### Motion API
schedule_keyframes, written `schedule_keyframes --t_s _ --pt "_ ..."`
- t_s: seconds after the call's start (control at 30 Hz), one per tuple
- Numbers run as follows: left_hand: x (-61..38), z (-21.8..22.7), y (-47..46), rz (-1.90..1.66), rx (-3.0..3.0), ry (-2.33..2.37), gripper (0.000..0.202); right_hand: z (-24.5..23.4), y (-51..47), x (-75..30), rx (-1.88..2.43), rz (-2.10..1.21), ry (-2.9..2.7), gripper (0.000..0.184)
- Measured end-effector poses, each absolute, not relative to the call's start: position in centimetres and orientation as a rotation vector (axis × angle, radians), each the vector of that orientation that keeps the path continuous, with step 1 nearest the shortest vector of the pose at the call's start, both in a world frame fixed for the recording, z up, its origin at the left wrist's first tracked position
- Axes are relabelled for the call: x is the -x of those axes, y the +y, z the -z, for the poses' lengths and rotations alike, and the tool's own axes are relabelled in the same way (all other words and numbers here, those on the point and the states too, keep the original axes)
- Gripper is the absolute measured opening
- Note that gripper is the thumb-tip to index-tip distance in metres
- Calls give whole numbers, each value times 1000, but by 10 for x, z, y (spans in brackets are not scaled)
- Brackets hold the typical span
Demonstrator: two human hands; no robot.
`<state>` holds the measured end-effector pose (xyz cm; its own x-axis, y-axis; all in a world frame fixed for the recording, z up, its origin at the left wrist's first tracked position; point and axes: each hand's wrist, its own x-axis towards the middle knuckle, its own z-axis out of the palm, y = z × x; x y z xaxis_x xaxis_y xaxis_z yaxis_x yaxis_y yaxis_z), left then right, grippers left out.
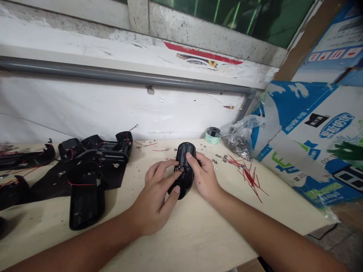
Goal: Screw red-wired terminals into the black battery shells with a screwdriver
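Observation:
A glossy black plastic shell (pixel 185 151) stands tilted over the table in front of me. My right hand (pixel 205 173) grips its right side, thumb on the upper front and fingers behind. Across its middle sits a small metal contact (pixel 180 168), partly covered by my fingertips. My left hand (pixel 159 196) comes from the left with its index fingertip pressed on that contact and its thumb against the lower shell. A short bit of red wire shows by the left fingertips.
More black shells (pixel 86 200) with red wires lie at the left, some on a dark sheet (pixel 113 177). To the right are loose red wires (pixel 251 177), scattered metal pieces, a bag of metal parts (pixel 241 141) and a tape roll (pixel 212 136). Printed cartons (pixel 306 132) border the table.

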<state>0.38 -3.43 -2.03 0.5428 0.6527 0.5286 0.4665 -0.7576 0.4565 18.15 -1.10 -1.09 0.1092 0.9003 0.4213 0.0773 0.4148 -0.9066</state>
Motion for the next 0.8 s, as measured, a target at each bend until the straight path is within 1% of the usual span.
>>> schedule_keyframes --t_s 0.27,0.37,0.5,0.63,0.8 --pt "-4 21 -31 -1032 -2467 978 34 13 -8 -185 964 -884 -1254 33" --pt "-4 21 -32 -1052 -2472 943 35 16 -6 -186 962 -914 -1220 35" --pt "-3 19 -33 -1161 -2445 861 36 22 0 -186 953 -1016 -1081 37" --pt "-1 20 -33 -1194 -2433 915 42 26 2 -185 932 -1126 -1029 36" --pt "-2 22 -32 -1125 -2519 976 43 28 2 -185 966 -1080 -1097 38"
